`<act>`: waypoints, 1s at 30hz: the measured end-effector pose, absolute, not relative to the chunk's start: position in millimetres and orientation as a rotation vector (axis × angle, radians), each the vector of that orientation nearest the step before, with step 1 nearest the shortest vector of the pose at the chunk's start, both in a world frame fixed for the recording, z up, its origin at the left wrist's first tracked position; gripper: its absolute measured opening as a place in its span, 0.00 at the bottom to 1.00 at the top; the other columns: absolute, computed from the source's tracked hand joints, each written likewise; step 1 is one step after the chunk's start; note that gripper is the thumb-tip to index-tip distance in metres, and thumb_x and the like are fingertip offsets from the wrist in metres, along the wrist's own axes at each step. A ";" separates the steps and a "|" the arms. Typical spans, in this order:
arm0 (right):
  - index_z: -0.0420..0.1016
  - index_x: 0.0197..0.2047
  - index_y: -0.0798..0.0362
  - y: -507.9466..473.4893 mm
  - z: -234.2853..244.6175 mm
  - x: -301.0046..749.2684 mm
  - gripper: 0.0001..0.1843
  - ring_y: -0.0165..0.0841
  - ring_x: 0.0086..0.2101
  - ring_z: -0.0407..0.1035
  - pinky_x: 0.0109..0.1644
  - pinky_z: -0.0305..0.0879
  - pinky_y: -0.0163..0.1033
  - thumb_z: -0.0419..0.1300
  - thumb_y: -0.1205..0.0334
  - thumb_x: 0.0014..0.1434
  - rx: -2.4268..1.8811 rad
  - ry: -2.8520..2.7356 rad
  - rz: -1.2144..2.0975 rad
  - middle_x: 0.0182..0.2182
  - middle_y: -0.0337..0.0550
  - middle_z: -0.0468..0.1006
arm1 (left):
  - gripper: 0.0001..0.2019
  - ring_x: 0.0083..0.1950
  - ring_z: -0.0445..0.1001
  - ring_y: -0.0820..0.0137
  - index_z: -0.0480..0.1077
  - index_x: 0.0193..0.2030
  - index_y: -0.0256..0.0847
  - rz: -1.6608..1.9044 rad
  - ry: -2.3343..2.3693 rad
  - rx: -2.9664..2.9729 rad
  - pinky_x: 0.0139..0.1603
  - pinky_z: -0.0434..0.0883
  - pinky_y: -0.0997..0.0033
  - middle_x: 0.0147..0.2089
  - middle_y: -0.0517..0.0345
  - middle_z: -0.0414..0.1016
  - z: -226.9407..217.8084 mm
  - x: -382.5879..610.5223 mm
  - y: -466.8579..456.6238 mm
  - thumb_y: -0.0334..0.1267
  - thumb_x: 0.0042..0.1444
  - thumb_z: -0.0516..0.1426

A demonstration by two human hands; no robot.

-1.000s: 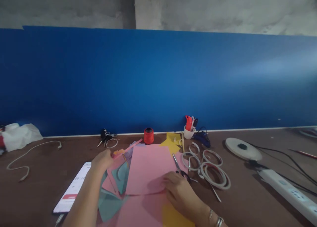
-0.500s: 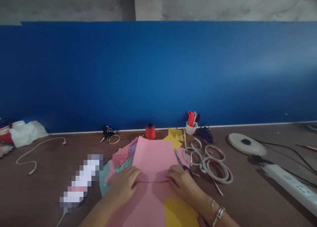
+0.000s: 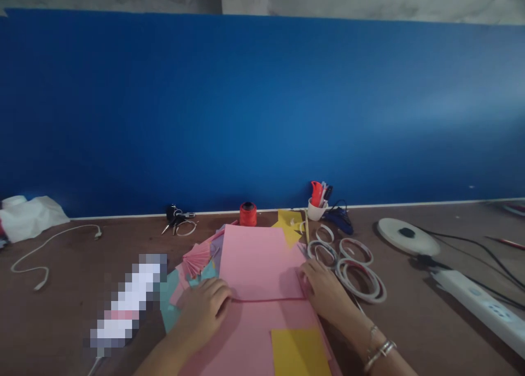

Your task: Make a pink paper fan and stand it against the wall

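A pink sheet of paper (image 3: 256, 261) with a folded near edge lies on a larger pink sheet (image 3: 238, 337). My left hand (image 3: 207, 305) is closed at its near left corner, thumb and fingers pinching the paper. At the right end of the folded edge, my right hand (image 3: 322, 288) curls its fingers on the sheet's side. A yellow paper piece (image 3: 301, 351) lies in front, on the larger pink sheet. To the left are a pleated pink paper fan (image 3: 197, 259) and teal paper (image 3: 166, 296). Scissors are mostly hidden behind my right hand.
Coils of white tape (image 3: 361, 280) lie right of my right hand. Behind stand a red thread spool (image 3: 248, 214) and a white cup of pens (image 3: 315, 209). Keys (image 3: 174, 217), a white cable (image 3: 53, 236), a power strip (image 3: 484, 302) and a blue partition (image 3: 262, 108) surround them.
My right hand has slid right along the folded edge to the paper's right side, covering the scissors. My left hand stays at the left corner. The view has shifted slightly.
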State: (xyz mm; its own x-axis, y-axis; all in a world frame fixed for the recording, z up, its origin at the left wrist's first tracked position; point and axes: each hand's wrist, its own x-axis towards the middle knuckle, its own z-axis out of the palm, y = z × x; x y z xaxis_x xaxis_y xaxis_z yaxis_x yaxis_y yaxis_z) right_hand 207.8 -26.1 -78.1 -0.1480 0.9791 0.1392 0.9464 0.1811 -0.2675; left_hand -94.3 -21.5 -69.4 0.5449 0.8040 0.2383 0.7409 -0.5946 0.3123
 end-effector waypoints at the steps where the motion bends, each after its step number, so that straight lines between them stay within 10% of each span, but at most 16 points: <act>1: 0.69 0.39 0.56 -26.8 -78.5 210.2 0.16 0.43 0.44 0.64 0.48 0.59 0.47 0.46 0.76 0.52 -1.836 -2.188 0.147 0.41 0.53 0.71 | 0.09 0.40 0.73 0.63 0.70 0.33 0.41 0.540 1.314 2.602 0.41 0.68 0.63 0.37 0.55 0.76 -69.6 -94.2 -21.5 0.25 0.55 0.51; 6: 0.67 0.47 0.54 -38.0 -66.2 197.3 0.30 0.44 0.55 0.55 0.58 0.51 0.49 0.51 0.76 0.37 -1.466 -2.359 0.280 0.53 0.52 0.65 | 0.09 0.40 0.73 0.63 0.70 0.33 0.41 0.557 1.326 2.594 0.41 0.68 0.63 0.36 0.56 0.75 -73.6 -95.7 -22.8 0.25 0.55 0.52; 12: 0.68 0.30 0.52 -36.3 -62.6 178.1 0.05 0.37 0.39 0.64 0.45 0.57 0.42 0.54 0.71 0.54 -1.471 -2.347 0.339 0.33 0.43 0.72 | 0.08 0.41 0.72 0.64 0.69 0.33 0.41 0.620 1.299 2.571 0.41 0.68 0.63 0.36 0.57 0.75 -75.3 -96.6 -23.3 0.25 0.55 0.53; 30: 0.68 0.30 0.54 -33.1 -69.4 173.7 0.08 0.35 0.36 0.62 0.41 0.56 0.40 0.54 0.76 0.50 -1.395 -2.382 0.252 0.32 0.42 0.71 | 0.08 0.42 0.70 0.64 0.69 0.34 0.42 0.594 1.313 2.556 0.44 0.66 0.61 0.37 0.56 0.73 -84.0 -96.1 -19.9 0.30 0.60 0.50</act>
